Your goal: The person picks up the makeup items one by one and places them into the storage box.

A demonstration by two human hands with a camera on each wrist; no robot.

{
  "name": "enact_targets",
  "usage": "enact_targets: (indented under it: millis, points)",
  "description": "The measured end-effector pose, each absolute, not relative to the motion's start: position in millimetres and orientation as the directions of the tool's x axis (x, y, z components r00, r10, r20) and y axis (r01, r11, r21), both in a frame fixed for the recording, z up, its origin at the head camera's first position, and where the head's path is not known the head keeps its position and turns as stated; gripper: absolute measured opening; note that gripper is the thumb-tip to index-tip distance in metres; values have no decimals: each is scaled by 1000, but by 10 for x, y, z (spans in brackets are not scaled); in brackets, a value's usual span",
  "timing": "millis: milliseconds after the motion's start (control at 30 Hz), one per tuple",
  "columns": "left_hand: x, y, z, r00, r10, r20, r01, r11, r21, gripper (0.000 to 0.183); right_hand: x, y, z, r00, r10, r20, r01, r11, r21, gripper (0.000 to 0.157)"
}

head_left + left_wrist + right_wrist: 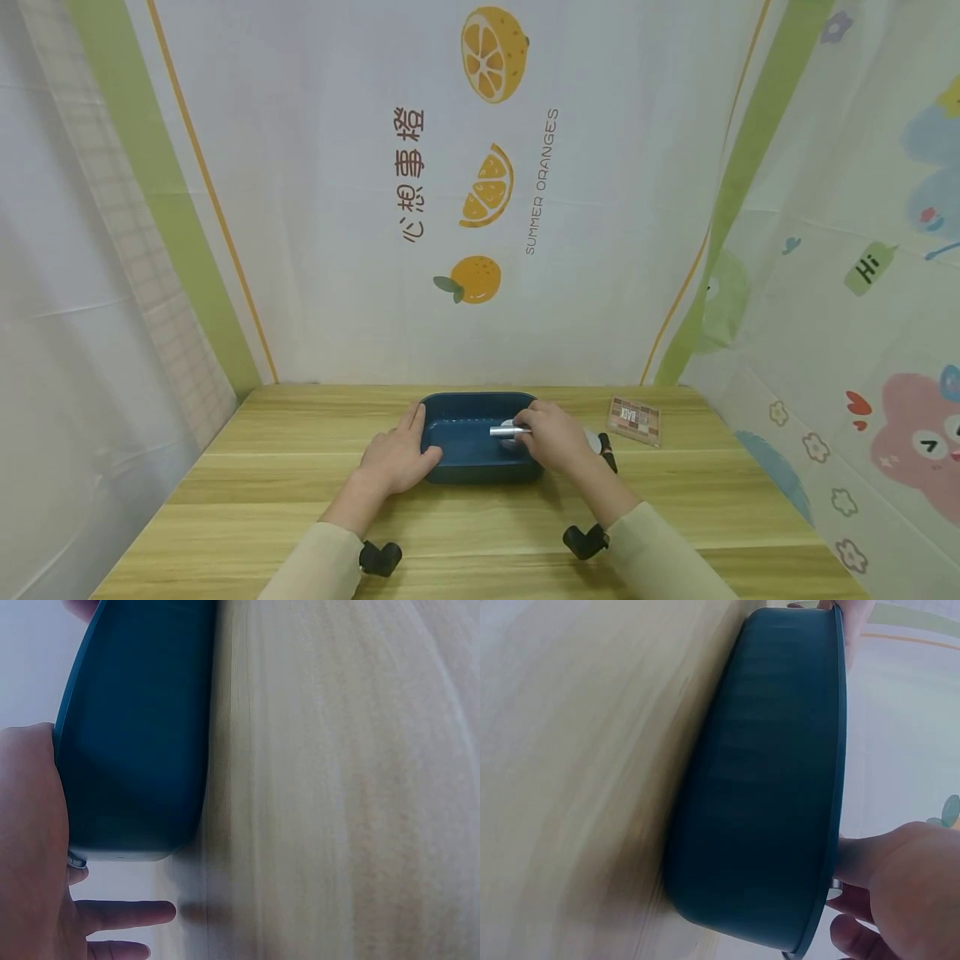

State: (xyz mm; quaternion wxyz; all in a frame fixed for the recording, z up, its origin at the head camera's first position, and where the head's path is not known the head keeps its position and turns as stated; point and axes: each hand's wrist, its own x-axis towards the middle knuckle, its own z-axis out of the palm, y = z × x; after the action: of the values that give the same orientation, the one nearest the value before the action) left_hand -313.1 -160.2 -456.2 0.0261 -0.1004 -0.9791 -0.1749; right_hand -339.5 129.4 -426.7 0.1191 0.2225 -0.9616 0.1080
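Observation:
A dark blue rectangular basin [480,477] sits on the wooden table, between both hands. My left hand [397,457] grips its left end in the head view, thumb over the rim and fingers along the outside. In the left wrist view, those fingers [127,913] stretch past the basin's end wall. Over the right part of the basin, my right hand [553,435] pinches a slim silver tube [504,432], whose exact kind I cannot tell. A whitish rounded thing [507,443] shows beneath the tube, partly hidden by the hand.
A checked makeup palette [634,421] lies at the back right of the table [480,542]. Beside the right wrist is a white and black item [607,454], partly covered by the forearm. A printed curtain [337,250] hangs behind the table, with more cloth on both sides.

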Motion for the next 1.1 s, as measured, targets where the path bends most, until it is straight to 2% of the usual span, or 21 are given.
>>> enact_targets:
  millis: [400,633,1100]
  points:
    - [-3147,-1602,-4584,-980,182,85,201,918,343,89,-3449,1281,-4289,-864,-446,233,-482,867,-125,11]
    - [-3127,-1594,-4541,-978,190,91,210,913,350,88,-3470,1267,-4283,-883,-439,169,-462,877,-133,11]
    - [-3114,-1593,-4531,-978,195,80,210,915,343,87,-3486,1263,-4295,-889,-432,153,-453,880,-146,13]
